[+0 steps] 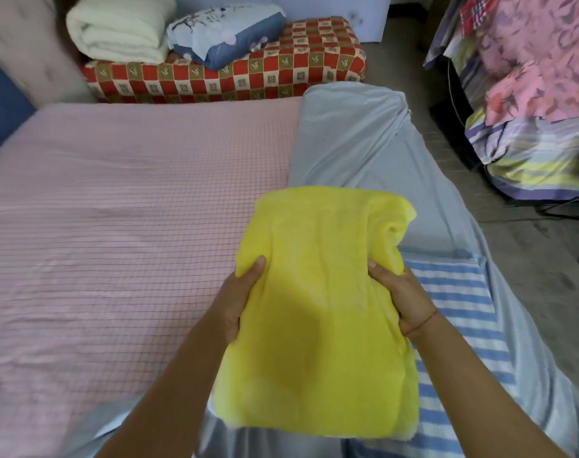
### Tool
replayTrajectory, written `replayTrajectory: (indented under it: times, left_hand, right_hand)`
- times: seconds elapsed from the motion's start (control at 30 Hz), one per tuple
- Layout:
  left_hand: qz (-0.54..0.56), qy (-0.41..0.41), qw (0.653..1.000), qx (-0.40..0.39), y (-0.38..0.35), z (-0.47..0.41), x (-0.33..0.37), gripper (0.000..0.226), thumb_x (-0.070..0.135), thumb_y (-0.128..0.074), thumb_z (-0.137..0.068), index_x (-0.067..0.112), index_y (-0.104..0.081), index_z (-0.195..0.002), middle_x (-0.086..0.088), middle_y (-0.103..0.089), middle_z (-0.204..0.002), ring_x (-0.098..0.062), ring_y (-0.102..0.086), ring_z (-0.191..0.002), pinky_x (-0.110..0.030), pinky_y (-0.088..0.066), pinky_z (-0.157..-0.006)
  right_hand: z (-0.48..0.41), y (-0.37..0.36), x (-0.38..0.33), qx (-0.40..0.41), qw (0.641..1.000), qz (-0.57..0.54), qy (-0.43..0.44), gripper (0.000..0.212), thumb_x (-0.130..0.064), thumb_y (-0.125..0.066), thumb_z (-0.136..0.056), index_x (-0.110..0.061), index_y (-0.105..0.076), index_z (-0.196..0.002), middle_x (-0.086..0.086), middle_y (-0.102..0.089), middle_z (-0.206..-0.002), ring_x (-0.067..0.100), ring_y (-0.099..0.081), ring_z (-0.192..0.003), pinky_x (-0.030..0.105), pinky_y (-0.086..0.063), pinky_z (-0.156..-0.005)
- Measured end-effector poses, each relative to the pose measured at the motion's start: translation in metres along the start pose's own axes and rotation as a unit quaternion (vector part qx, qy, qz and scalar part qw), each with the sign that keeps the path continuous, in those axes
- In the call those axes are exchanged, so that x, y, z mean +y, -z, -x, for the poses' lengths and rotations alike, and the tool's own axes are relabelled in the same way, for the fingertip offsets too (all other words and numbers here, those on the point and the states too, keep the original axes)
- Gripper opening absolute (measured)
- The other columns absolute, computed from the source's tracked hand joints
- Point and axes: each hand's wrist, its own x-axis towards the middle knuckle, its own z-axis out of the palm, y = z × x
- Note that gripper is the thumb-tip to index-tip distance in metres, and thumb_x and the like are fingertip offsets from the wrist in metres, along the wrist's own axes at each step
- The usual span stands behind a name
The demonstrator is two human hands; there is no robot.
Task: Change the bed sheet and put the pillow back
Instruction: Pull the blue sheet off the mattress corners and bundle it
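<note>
A folded yellow sheet (321, 312) is held up over the bed's right side. My left hand (240, 299) grips its left edge, thumb on top. My right hand (402, 295) grips its right edge the same way. Below it lies a blue-and-white striped cloth (460, 312) on a pale grey-blue sheet (357, 137) that is pulled back toward the bed's right end. The mattress shows a pink checked cover (123, 206). A patterned blue pillow (225, 31) lies on a red checked bench (281, 74) behind the bed.
A rolled white quilt (119, 24) sits on the bench beside the pillow. A dark blue cushion (1, 104) is at the far left. At the right a rack holds pink floral and striped bedding (532, 94) above a grey floor (545, 269).
</note>
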Motion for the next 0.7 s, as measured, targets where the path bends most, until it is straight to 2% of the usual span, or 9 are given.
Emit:
replayTrajectory:
  times: [0.1,0.2,0.27,0.37,0.43,0.57,0.7]
  left_hand:
    - [0.006,-0.01,1.0,0.008,0.059,0.003,0.026,0.044,0.044,-0.059,-0.089,0.016,-0.062,-0.122,-0.013,-0.073,-0.108,-0.03,-0.071,-0.094,-0.038,-0.058,-0.07]
    - [0.01,-0.025,0.999,0.018,0.113,0.001,0.048,0.04,0.04,-0.058,-0.091,0.013,-0.063,-0.12,-0.014,-0.073,-0.105,-0.028,-0.073,-0.089,-0.036,-0.059,-0.063]
    - [0.007,-0.039,0.999,0.026,0.146,-0.003,0.059,0.041,0.04,-0.058,-0.09,0.014,-0.063,-0.121,-0.014,-0.073,-0.106,-0.029,-0.072,-0.091,-0.038,-0.059,-0.068]
    - [0.005,-0.045,0.998,0.037,0.189,-0.012,0.073,0.055,0.046,-0.064,-0.08,0.013,-0.061,-0.125,-0.015,-0.072,-0.11,-0.032,-0.07,-0.099,-0.044,-0.055,-0.083]
    - [0.003,-0.045,0.998,0.053,0.212,-0.02,0.081,0.061,0.049,-0.068,-0.073,0.013,-0.063,-0.123,-0.014,-0.072,-0.109,-0.032,-0.07,-0.099,-0.045,-0.053,-0.086]
    - [0.001,-0.054,0.997,0.06,0.249,-0.042,0.093,0.062,0.051,-0.069,-0.071,0.014,-0.063,-0.121,-0.014,-0.072,-0.11,-0.032,-0.07,-0.098,-0.046,-0.053,-0.086]
    - [-0.004,-0.058,0.996,0.062,0.274,-0.064,0.101,0.058,0.05,-0.066,-0.073,0.014,-0.064,-0.118,-0.012,-0.073,-0.105,-0.029,-0.072,-0.093,-0.04,-0.056,-0.076]
  right_hand:
    - [-0.021,-0.061,0.021,-0.019,1.0,-0.004,-0.015,0.11,-0.051,-0.095,-0.034,-0.017,-0.056,-0.131,0.008,-0.069,-0.118,0.029,-0.067,-0.106,0.048,-0.055,-0.087]
    - [-0.042,-0.115,0.042,-0.046,0.999,-0.013,-0.02,0.106,-0.049,-0.094,-0.038,-0.019,-0.054,-0.132,0.007,-0.067,-0.121,0.029,-0.066,-0.108,0.046,-0.056,-0.086]
    - [-0.055,-0.146,0.054,-0.063,0.997,-0.023,-0.028,0.102,-0.047,-0.094,-0.042,-0.019,-0.055,-0.131,0.008,-0.067,-0.122,0.029,-0.065,-0.11,0.045,-0.057,-0.085]
    - [-0.075,-0.186,0.069,-0.091,0.994,-0.039,-0.043,0.102,-0.043,-0.094,-0.048,-0.017,-0.051,-0.136,0.011,-0.064,-0.127,0.032,-0.062,-0.114,0.05,-0.053,-0.092]
    - [-0.09,-0.207,0.077,-0.104,0.993,-0.033,-0.047,0.101,-0.042,-0.094,-0.048,-0.018,-0.051,-0.136,0.011,-0.063,-0.127,0.032,-0.062,-0.115,0.049,-0.054,-0.091]
    - [-0.121,-0.24,0.089,-0.106,0.992,-0.012,-0.066,0.105,-0.044,-0.095,-0.043,-0.017,-0.052,-0.136,0.01,-0.064,-0.126,0.03,-0.063,-0.113,0.046,-0.054,-0.09]
    - [-0.151,-0.263,0.099,-0.108,0.991,0.009,-0.081,0.107,-0.046,-0.095,-0.041,-0.016,-0.053,-0.134,0.007,-0.067,-0.122,0.027,-0.065,-0.11,0.044,-0.055,-0.087]
